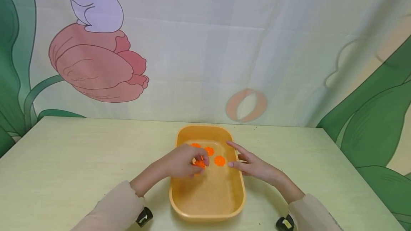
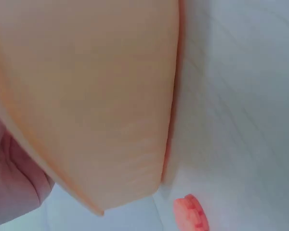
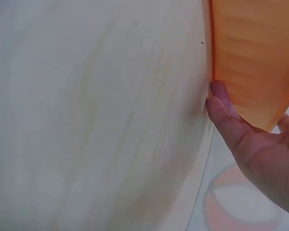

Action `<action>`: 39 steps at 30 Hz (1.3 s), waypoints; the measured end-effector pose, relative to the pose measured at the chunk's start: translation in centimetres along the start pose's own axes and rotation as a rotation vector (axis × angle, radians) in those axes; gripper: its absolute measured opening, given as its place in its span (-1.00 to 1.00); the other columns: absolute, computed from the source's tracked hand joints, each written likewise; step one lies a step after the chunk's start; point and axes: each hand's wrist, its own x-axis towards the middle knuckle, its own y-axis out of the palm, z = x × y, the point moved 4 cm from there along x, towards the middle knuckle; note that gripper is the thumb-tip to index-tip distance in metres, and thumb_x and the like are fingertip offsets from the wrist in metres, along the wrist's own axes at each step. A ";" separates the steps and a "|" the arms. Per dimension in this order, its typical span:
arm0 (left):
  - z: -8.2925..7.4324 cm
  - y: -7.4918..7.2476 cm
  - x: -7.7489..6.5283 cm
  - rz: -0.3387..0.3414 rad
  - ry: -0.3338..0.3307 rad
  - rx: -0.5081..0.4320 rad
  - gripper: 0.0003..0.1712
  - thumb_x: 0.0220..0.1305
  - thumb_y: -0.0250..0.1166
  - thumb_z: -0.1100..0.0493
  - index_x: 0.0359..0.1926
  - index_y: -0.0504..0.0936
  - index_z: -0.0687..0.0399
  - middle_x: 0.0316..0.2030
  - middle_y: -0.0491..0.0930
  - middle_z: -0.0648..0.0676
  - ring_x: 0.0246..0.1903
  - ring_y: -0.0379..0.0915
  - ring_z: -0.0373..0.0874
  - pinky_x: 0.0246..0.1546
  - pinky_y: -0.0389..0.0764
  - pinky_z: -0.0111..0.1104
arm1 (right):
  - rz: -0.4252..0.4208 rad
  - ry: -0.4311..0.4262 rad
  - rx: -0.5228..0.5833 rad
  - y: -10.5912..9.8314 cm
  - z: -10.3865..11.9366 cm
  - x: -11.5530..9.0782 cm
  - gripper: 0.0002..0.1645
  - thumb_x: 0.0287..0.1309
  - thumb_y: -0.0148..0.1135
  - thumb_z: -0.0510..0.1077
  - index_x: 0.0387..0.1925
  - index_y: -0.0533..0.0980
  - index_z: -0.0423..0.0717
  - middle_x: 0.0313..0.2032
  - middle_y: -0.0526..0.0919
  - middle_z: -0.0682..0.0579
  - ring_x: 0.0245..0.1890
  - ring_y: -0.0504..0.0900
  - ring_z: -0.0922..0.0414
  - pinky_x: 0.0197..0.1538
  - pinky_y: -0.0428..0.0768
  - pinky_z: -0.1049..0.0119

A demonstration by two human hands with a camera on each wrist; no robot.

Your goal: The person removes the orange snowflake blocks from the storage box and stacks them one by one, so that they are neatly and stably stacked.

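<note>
A deep yellow plastic tray (image 1: pixel 207 202) with rounded corners stands on the table. My left hand (image 1: pixel 186 161) is inside it, fingers bent around an orange scalloped disc (image 1: pixel 199 164); the hand hides part of it. More flower-shaped orange discs (image 1: pixel 219 160) lie on the tray floor beyond the fingers. At the tray's right side, my right hand (image 1: pixel 255 165) straddles the rim, its thumb over the inner side. In the right wrist view, fingertips (image 3: pixel 219 91) rest low against the outer wall. The left wrist view shows the left hand (image 2: pixel 19 178) behind the rim.
Another orange scalloped disc (image 2: pixel 190 214) lies outside the tray on the light tabletop (image 1: pixel 96 152). Behind the table hangs a printed cloth (image 1: pixel 192 45) with a flower and leaves.
</note>
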 end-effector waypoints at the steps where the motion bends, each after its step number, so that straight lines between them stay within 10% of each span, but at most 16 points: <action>1: 0.1 -0.2 -0.1 -0.005 0.000 -0.039 -0.86 0.04 0.26 0.37 -0.34 0.55 0.14 -0.40 0.53 -0.03 -0.60 0.43 -0.29 -0.50 0.49 -0.49 | 0.000 0.000 0.001 0.0 0.0 0.0 -0.13 0.19 0.12 0.03 0.40 -0.12 0.18 0.12 0.35 -0.27 -0.04 0.51 0.02 -0.04 0.52 0.18; 39: 5.2 -5.4 -7.7 -0.324 -0.206 -0.140 -0.55 -0.07 0.43 0.13 -0.09 0.61 0.13 -0.21 0.61 0.01 -0.26 0.39 -0.10 -0.51 0.47 -0.42 | -0.013 -0.001 -0.019 0.0 0.0 0.0 -0.12 0.17 0.14 0.04 0.40 -0.11 0.18 0.12 0.35 -0.27 -0.10 0.52 0.04 -0.07 0.50 0.20</action>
